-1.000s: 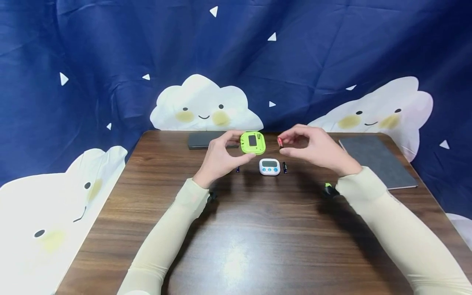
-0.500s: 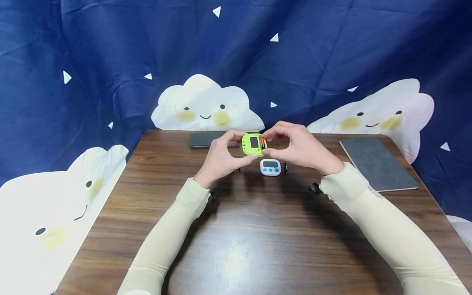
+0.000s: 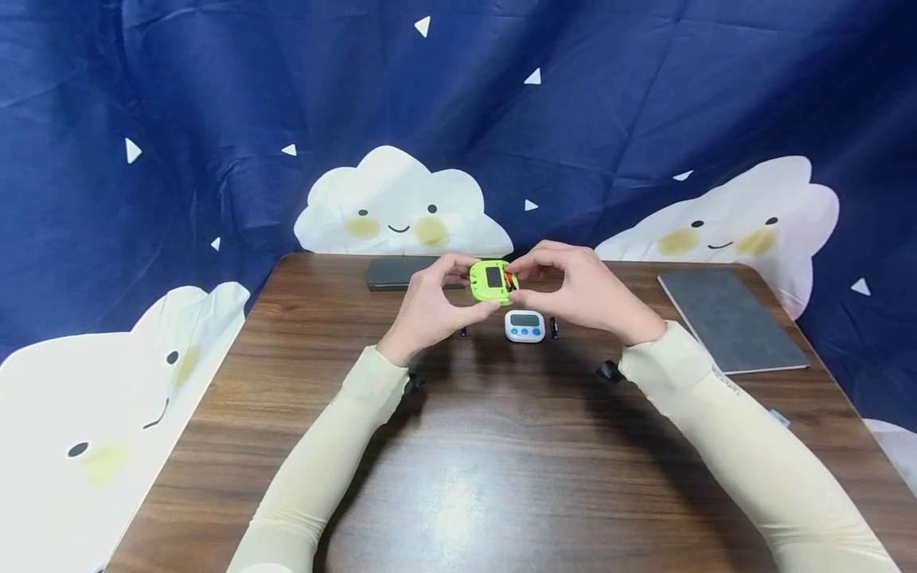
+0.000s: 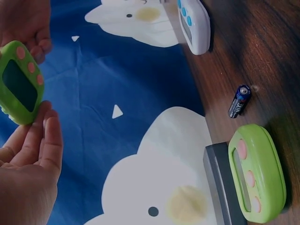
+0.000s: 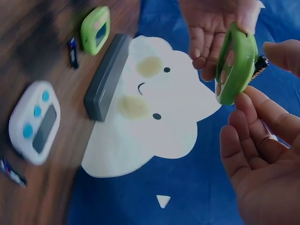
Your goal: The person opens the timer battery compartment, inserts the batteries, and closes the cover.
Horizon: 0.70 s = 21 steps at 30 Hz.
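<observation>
My left hand [image 3: 433,309] grips a green digital timer [image 3: 489,282] by its edge, above the table, with its back facing the head view. In the left wrist view the timer's dark screen [image 4: 19,85] and pink buttons show. My right hand [image 3: 583,288] pinches a red and black battery [image 3: 510,281] at the slot along the timer's right side. The right wrist view shows the battery's dark end [image 5: 261,68] sticking out behind the timer, tilted; whether it is seated cannot be seen. Right fingertips also touch the timer's rim.
Below the hands lies a white timer [image 3: 524,326] with blue buttons, a dark battery [image 3: 554,328] beside it. Another battery [image 4: 240,101] lies near a second green timer [image 4: 258,173]. A dark grey box [image 3: 403,273] stands behind; a grey notebook [image 3: 732,320] lies right.
My right hand has moved left, bringing the battery from apart to the timer's slot. Since half a second ago, the battery has tilted slightly. My left hand stays almost still.
</observation>
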### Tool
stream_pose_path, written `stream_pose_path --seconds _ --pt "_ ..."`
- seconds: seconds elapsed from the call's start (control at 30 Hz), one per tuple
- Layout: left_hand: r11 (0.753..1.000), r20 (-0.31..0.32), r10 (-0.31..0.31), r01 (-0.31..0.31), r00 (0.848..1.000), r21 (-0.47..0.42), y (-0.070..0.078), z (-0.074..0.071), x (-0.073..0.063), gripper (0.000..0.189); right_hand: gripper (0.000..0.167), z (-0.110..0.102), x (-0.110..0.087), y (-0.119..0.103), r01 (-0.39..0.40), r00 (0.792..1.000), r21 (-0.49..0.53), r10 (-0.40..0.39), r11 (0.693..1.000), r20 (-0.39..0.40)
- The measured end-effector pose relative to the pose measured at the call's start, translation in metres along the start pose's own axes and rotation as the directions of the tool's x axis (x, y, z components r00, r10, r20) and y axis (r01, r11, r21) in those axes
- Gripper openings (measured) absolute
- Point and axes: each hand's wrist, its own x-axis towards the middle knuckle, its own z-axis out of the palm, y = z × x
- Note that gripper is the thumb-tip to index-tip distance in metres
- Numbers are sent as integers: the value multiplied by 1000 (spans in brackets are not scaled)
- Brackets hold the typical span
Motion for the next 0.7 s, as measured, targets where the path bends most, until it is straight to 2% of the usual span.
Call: stream_pose_path --seconds 0.13,0.27,0.5,0.6,0.7 --pt "999 0 -12 12 1000 -46 0 0 0 57 33 6 -4 4 -79 996 162 84 984 -26" --pt "997 -4 -14 14 1000 -70 2 0 0 56 39 13 -6 9 -133 989 319 147 938 -20" --pt "997 -3 -15 14 1000 -71 2 -1 1 56 48 20 -4 15 -216 976 451 210 866 65" --pt "998 -1 -10 10 1000 -65 1 -1 1 57 49 24 -2 17 -259 965 537 243 803 103" --pt "998 3 -4 4 1000 -64 0 -2 0 57 46 29 0 17 -298 952 648 272 701 144"
